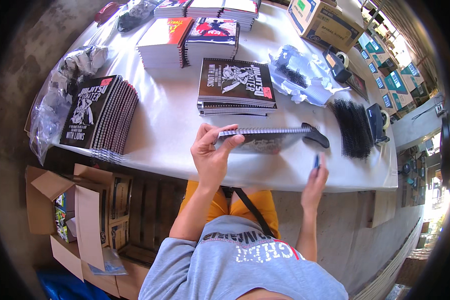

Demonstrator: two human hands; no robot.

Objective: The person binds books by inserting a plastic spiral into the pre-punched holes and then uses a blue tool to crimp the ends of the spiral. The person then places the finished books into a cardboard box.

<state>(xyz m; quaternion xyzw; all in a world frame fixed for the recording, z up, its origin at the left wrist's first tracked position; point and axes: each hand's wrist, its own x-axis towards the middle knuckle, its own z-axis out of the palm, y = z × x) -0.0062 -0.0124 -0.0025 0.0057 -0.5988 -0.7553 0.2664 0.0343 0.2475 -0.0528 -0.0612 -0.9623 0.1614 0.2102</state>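
My left hand (210,155) grips one end of a spiral notebook (260,142) with a dark cover, thumb on one side and fingers on the other. The notebook is held above the table's front edge, its coil-bound edge facing up. My right hand (315,182) is apart from it, closed around a small blue object (317,162), too blurred to name. A black curved tool (316,137) lies by the notebook's far right end. Just behind is a stack of black-covered spiral notebooks (235,87); a taller stack of the same kind (97,115) leans at the left.
Black plastic coils (354,129) and tape dispensers (379,124) stand at the right, near crumpled paper (305,75). More notebook stacks (162,42) and a cardboard box (325,22) are at the back. Clear plastic wrap (47,115) hangs at left, above an open carton (87,215).
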